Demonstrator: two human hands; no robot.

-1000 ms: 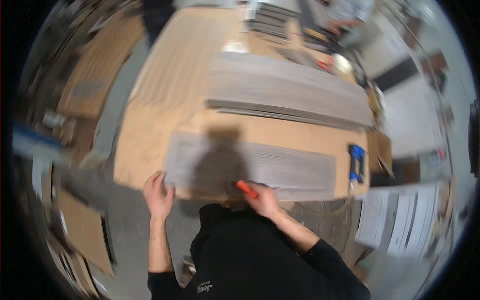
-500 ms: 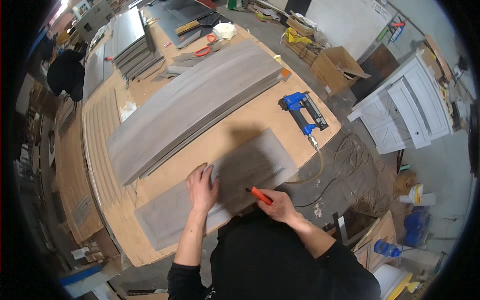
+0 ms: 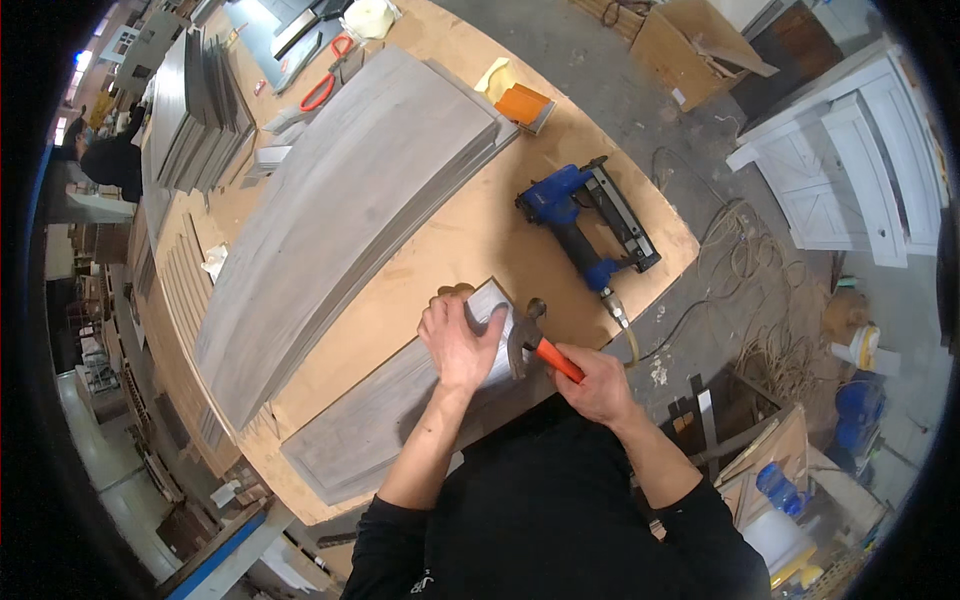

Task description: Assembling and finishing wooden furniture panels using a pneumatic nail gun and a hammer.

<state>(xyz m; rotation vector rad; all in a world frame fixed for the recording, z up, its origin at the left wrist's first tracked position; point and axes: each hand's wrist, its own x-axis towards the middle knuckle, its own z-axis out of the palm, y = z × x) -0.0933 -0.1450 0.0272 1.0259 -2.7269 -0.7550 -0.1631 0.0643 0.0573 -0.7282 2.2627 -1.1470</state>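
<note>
A long grey wooden panel [image 3: 350,440] with a grooved border lies along the table's near edge, its right end apparently tilted up. My left hand [image 3: 458,342] grips that end, thumb on the lit face and fingers bent over the far edge. In my right hand [image 3: 598,388] is a claw hammer [image 3: 560,358], held closed around its red handle. The dark hammer head is right at the panel's end, close to my left thumb; whether it touches I cannot tell. Beyond the hands lies a blue and black air nail gun [image 3: 585,225] with a hose attached.
A stack of grey panels [image 3: 330,220] spans the wooden table [image 3: 400,320]. Red-handled scissors [image 3: 318,94], an orange block [image 3: 522,104] and more stacked boards [image 3: 190,120] lie farther off. Right of the table are coiled hoses [image 3: 745,250], a cardboard box [image 3: 690,50] and a white cabinet [image 3: 830,170].
My left hand has moved from lying on the panel to gripping its right end, now tilted up. The hammer has come to that end, its head now showing. The view has turned and moved closer.
</note>
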